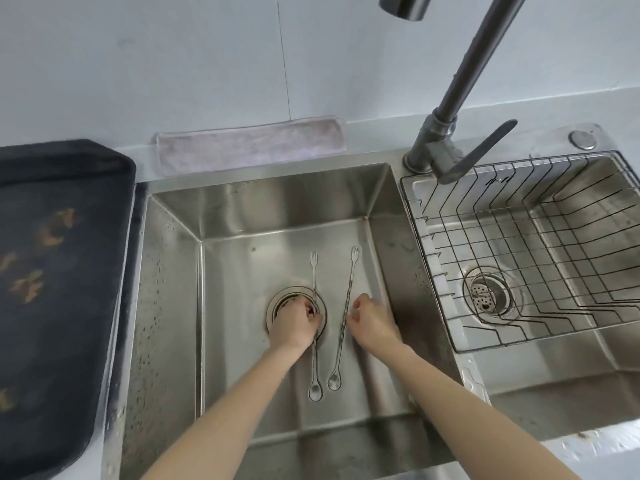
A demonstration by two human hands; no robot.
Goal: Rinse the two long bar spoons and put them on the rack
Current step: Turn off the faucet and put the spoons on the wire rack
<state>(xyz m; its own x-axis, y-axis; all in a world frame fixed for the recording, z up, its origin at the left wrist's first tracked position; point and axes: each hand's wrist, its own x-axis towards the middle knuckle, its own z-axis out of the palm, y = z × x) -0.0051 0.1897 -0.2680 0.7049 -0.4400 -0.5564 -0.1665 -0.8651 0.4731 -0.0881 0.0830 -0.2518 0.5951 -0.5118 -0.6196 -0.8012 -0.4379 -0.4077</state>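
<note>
Steel: two bar spoons [341,320] in sink [173,271]; left hand [294,322] grips one, right hand [372,320] curled, empty.

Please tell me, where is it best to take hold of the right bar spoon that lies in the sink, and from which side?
Probably at the twisted middle of the right bar spoon, pinched from above, with the right hand beside it. It lies flat on the basin floor, so only the top is free; the twist gives grip, and the middle should balance the fork and bowl ends.

Two bare forearms ending in the left hand [294,322] and right hand [372,318]. No sleeves reach into view; wrists and visible fingers carry no rings, watch or gloves.
</note>
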